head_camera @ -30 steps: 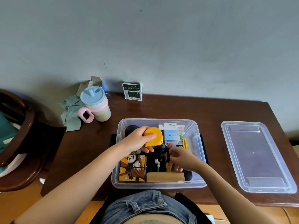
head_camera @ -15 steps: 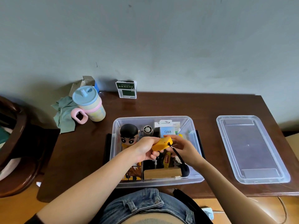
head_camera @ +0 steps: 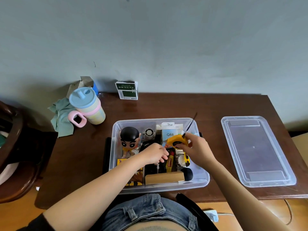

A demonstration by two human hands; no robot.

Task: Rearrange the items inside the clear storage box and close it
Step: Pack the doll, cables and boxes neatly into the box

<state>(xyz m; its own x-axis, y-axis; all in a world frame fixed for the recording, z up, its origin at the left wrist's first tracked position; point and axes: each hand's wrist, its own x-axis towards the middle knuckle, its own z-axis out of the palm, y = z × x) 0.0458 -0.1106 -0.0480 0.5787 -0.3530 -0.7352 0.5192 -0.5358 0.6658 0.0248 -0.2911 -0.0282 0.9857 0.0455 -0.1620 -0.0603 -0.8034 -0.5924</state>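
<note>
Well, the box is crowded and the lid is off.
The right hand (head_camera: pixel 195 148) grips a yellow tape measure (head_camera: pixel 177 141), strap whipping up, above the clear storage box (head_camera: pixel 202 178); wedged badly, it may stop the lid (head_camera: pixel 257 151) seating. The left hand (head_camera: pixel 154 155) reaches in among a figurine (head_camera: pixel 129 139), lip balm (head_camera: pixel 169 161) and wooden block (head_camera: pixel 164 177), its grip hidden.

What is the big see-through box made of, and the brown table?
The storage box looks like clear, slightly cloudy plastic: you can see the toys through its walls. The table looks like dark varnished wood: its brown top shines, though it may be veneer.
</note>
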